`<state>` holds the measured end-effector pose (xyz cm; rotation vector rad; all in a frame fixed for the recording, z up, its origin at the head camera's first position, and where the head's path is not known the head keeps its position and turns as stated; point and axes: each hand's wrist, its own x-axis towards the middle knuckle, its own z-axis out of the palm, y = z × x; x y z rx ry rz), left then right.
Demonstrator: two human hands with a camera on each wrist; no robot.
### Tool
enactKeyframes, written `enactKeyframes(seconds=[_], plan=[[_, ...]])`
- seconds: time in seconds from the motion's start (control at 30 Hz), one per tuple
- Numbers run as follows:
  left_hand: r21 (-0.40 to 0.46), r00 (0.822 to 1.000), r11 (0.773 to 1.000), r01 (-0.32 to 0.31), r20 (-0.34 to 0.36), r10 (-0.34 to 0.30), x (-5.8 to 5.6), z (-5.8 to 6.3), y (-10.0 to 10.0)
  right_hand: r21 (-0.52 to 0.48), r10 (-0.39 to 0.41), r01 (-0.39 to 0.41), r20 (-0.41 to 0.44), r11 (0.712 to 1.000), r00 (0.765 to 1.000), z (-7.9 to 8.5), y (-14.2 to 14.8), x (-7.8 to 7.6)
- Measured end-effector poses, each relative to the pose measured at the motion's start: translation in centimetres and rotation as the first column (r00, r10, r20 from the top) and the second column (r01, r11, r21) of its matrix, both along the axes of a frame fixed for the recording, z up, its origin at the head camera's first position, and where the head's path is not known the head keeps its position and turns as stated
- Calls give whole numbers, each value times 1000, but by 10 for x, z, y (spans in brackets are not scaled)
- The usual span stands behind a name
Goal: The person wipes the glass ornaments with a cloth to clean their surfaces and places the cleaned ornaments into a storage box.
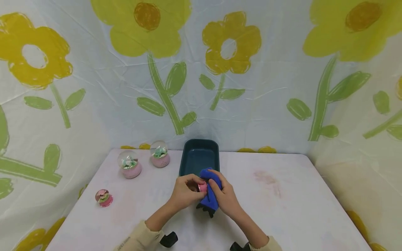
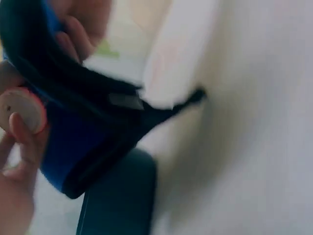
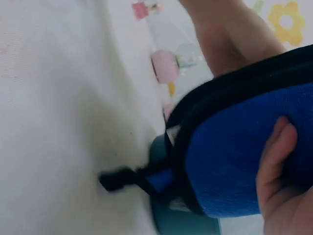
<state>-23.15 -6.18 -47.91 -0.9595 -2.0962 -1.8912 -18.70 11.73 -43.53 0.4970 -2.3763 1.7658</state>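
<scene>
In front of the tray, my left hand pinches a small snow globe with a pink base. Its round pale underside faces the left wrist camera, while the globe's top is hidden by cloth and fingers. My right hand grips a blue cloth with black edging, pressed against the globe. The cloth hangs in folds below the hands, and a dark strap end dangles from it. In the right wrist view, the thumb lies across the blue cloth face.
A dark teal tray stands behind the hands at the table's back edge. Two larger snow globes with pink bases stand back left. A smaller pink globe sits nearer the left edge. A flower-printed curtain surrounds the white table.
</scene>
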Motion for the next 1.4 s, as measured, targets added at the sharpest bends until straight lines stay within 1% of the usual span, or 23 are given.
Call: enactKeyframes(seconds=[0.07, 0.13, 0.2, 0.23, 0.27, 0.3, 0.33, 0.4, 0.47, 0.5, 0.53, 0.57, 0.6, 0.7, 0.77, 0.8, 0.83, 1.0, 1.1, 1.2, 1.3, 1.33, 1.4], plan=[[120, 953, 993, 15, 300, -51, 4, 1, 1, 36, -7, 11, -103, 999, 995, 4, -2, 5], [235, 841, 972, 21, 522, -144, 7, 4, 2, 60, -19, 32, -207, 998, 978, 5, -4, 8], [327, 721, 945, 12, 652, -235, 9, 7, 2, 75, -33, 57, -289, 996, 957, 4, -5, 9], [356, 679, 934, 7, 685, -266, 10, 7, 2, 81, -32, 61, -323, 995, 946, 3, -5, 9], [376, 660, 927, 6, 695, -286, 10, 8, 1, 84, -28, 61, -345, 995, 938, 1, -5, 9], [378, 671, 926, 14, 683, -289, 11, 8, 0, 81, -21, 53, -346, 995, 938, -2, -5, 7], [364, 704, 931, 28, 653, -277, 11, 8, 0, 73, -8, 33, -327, 997, 945, -5, -4, 6], [284, 821, 957, 63, 530, -211, 10, 8, -2, 36, 17, -9, -228, 999, 974, -11, -1, 2], [151, 943, 985, 79, 308, -123, 9, 8, -4, -7, 29, -30, -72, 1000, 997, -17, 2, -2], [67, 984, 995, 75, 159, -85, 8, 9, -5, -27, 35, -35, 9, 999, 999, -20, 3, -5], [-13, 998, 998, 60, 7, -60, 6, 9, -6, -39, 39, -36, 76, 999, 996, -20, 4, -6], [-86, 988, 996, 35, -146, -47, 4, 10, -7, -35, 37, -33, 126, 999, 991, -21, 5, -7], [-154, 955, 988, -7, -293, -39, 3, 12, -8, -19, 36, -34, 160, 999, 986, -22, 5, -8], [-283, 787, 949, -140, -613, -67, -3, 16, -10, 49, 24, -33, 162, 998, 987, -21, 3, -9], [-312, 710, 930, -194, -699, -86, -6, 18, -10, 128, -16, 4, 98, 992, 995, -19, 1, -9], [-318, 705, 927, -198, -703, -90, -6, 19, -9, 171, -43, 33, 54, 985, 998, -19, -1, -9], [-316, 724, 930, -186, -685, -88, -7, 19, -9, 212, -70, 68, 3, 975, 998, -18, -2, -8], [-153, 945, 987, -39, -327, -13, -3, 19, -7, 341, -142, 218, -235, 914, 962, -21, -7, -4], [0, 999, 1000, -2, -47, 2, 2, 16, -8, 322, -112, 235, -358, 917, 927, -28, -8, -3], [170, 972, 984, 57, 216, -94, 5, 15, -8, 249, -73, 217, -484, 944, 872, -35, -8, -5], [349, 880, 927, 135, 388, -274, 7, 13, -7, 153, -46, 153, -541, 976, 840, -37, -7, -6], [389, 856, 909, 151, 408, -317, 7, 12, -7, 117, -40, 118, -525, 986, 850, -36, -8, -7], [426, 848, 888, 173, 395, -355, 7, 10, -6, 48, -25, 51, -436, 998, 900, -32, -8, -6]])
